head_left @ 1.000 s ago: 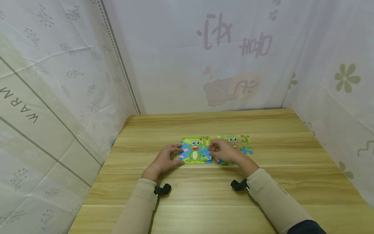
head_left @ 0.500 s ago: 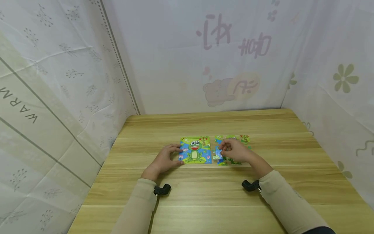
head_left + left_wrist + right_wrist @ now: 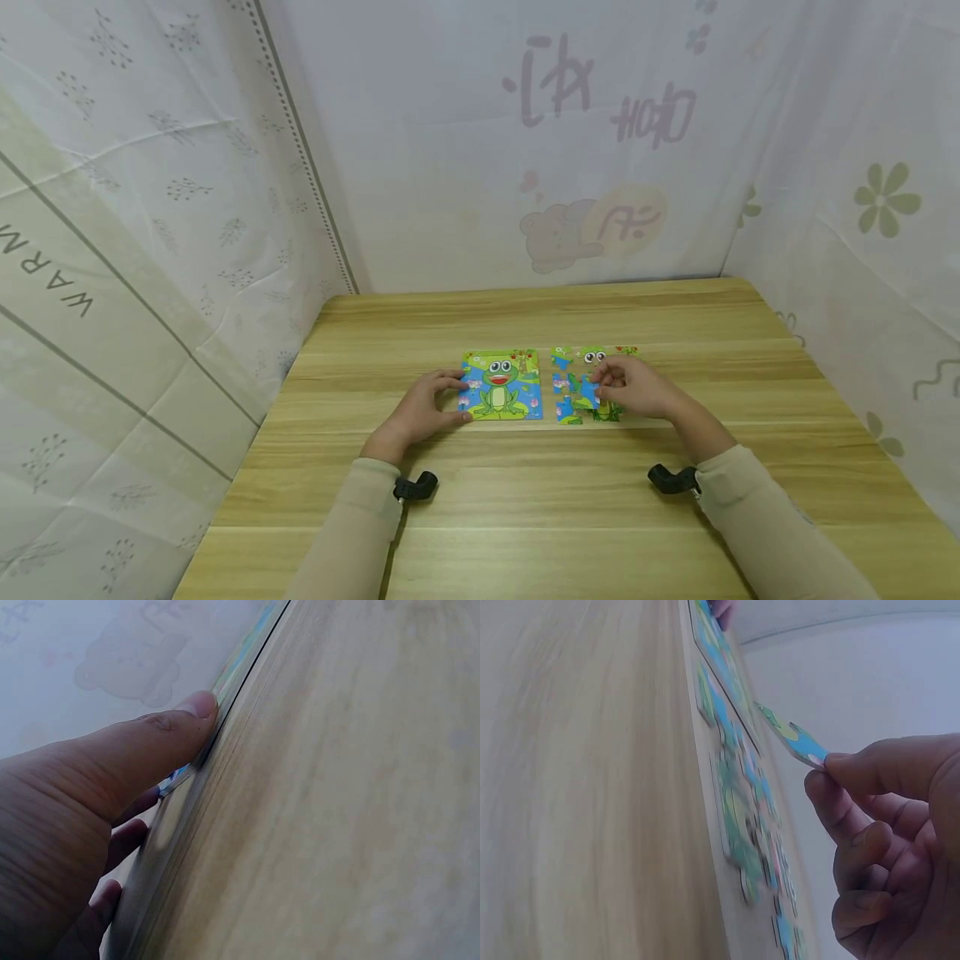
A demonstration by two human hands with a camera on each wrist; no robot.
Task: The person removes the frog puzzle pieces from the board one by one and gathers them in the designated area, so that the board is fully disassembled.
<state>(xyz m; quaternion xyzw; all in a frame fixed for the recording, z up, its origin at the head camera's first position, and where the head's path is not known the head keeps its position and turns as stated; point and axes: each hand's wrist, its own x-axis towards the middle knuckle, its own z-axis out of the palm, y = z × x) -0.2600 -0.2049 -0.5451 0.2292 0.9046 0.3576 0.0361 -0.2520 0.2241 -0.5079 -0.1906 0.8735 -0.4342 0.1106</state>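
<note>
A square frog puzzle board lies flat on the table, its picture of a green frog on blue facing up. My left hand holds it at its left side, thumb at the near edge and fingertips at the left edge. Between thumb and index finger, my right hand pinches a blue and green puzzle piece, raised above the table. Under and around that hand lie loose puzzle pieces, several of them in rough rows, with a piece showing the frog's eyes at the back. The right hand partly hides others.
The wooden table carries the board and pieces near its middle. A pale printed curtain hangs behind it and along both sides. Each wrist wears a black camera mount.
My right hand has moved right, away from the board's right edge and over the loose pieces, with the puzzle piece pinched in it. The left hand and the board have stayed put.
</note>
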